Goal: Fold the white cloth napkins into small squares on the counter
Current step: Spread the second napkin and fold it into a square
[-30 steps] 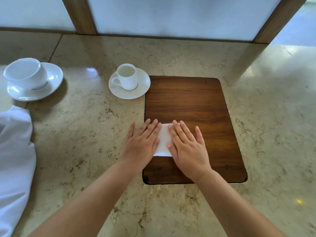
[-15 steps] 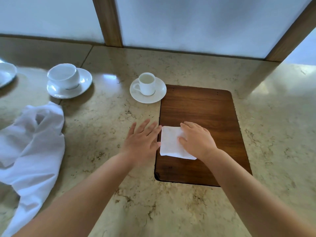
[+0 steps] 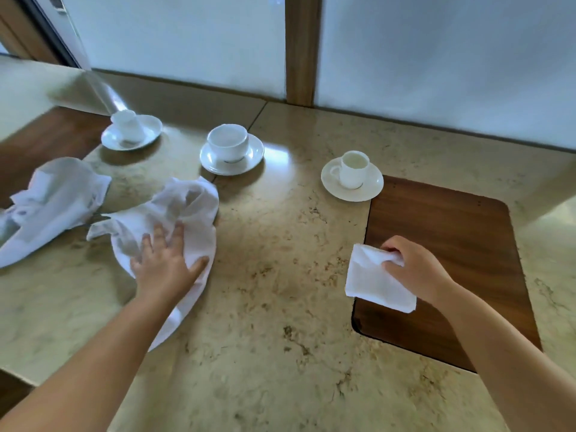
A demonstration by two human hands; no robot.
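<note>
We take the wooden board [image 3: 452, 260], set into the marble counter [image 3: 280, 307], as our landmark. The folded napkin [image 3: 374, 280] lies across the board's left edge, part on wood and part over stone; our right hand [image 3: 414, 269] pinches its upper right corner with curled fingers. Left of the board stretches a wide bare run of counter, and at its far side our left hand [image 3: 165, 263] presses flat, fingers spread and straight, on a crumpled napkin [image 3: 174, 226] that trails toward the counter's near edge. Further left of that lies a 2nd crumpled napkin [image 3: 53, 204], its end running out of view.

Just beyond the board's far left corner stands a small cup on a saucer [image 3: 352, 179], the saucer's rim close to the wood. Further left sits a wider cup on a saucer [image 3: 232, 151], just behind the crumpled napkin under our hand. A 3rd cup and saucer [image 3: 131, 132], blurred, stands further left again, near a 2nd wooden panel [image 3: 43, 141]. Behind the counter rise frosted panes [image 3: 436, 57] split by a wooden post [image 3: 302, 51].
</note>
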